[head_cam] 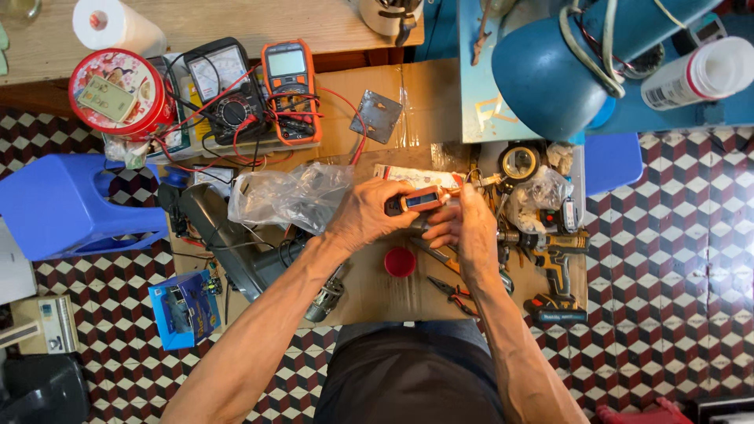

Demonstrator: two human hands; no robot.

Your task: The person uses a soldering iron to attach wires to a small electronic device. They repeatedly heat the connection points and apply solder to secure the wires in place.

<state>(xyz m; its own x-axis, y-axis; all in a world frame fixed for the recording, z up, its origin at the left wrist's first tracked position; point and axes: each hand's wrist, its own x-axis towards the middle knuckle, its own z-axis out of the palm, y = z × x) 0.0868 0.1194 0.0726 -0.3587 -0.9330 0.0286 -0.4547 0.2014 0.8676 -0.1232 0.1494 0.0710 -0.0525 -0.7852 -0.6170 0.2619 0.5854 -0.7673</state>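
My left hand (pixel 367 213) grips a small orange and black pen-shaped tester (pixel 419 200) over a sheet of cardboard (pixel 377 290) on the floor. Its fingers wrap the left end of the tester. My right hand (pixel 471 232) closes on the right end of the same tester, fingertips pinched around its tip. A small red cap (pixel 400 261) lies on the cardboard just below both hands. A crumpled clear plastic bag (pixel 287 195) rests to the left of my left hand.
Two multimeters (pixel 290 90) with red and black leads lie at the back, beside a round red tin (pixel 118 93). Pliers (pixel 454 294) and a cordless drill (pixel 554 271) sit to the right. A blue plastic stool (pixel 67 206) stands left, a blue lamp shade (pixel 546 71) upper right.
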